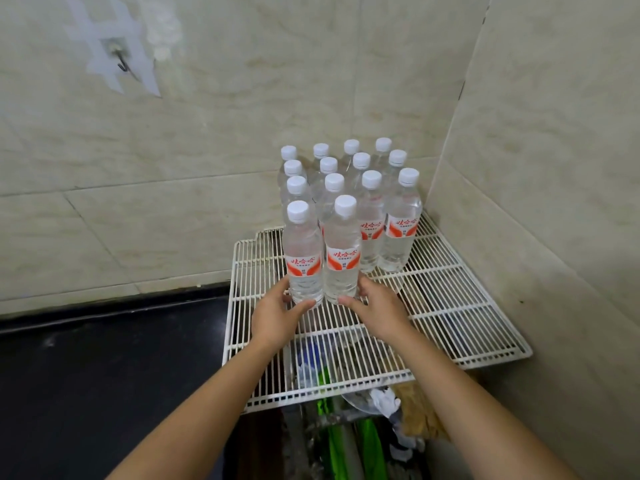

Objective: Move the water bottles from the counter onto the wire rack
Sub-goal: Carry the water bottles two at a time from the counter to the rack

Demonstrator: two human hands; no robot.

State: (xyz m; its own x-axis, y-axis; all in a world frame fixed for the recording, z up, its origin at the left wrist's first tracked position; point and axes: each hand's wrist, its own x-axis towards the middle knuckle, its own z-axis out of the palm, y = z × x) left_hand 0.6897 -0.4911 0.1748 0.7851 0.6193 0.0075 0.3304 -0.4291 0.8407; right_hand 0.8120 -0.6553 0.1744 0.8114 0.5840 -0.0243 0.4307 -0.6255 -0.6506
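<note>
Several clear water bottles with white caps and red labels stand upright in rows on the white wire rack point(450, 306), packed toward the tiled corner. The two nearest stand side by side at the front. My left hand point(277, 317) is wrapped around the base of the front left bottle point(303, 258). Around the base of the front right bottle point(343, 251) curls my right hand point(377, 310). Both bottle bases rest on the wires.
A black counter point(104, 375) runs along the left, level with the rack. Tiled walls point(536, 168) close the back and right. Under the rack lie green items point(370, 445) and clutter. A wall hook point(121, 62) sits high on the left.
</note>
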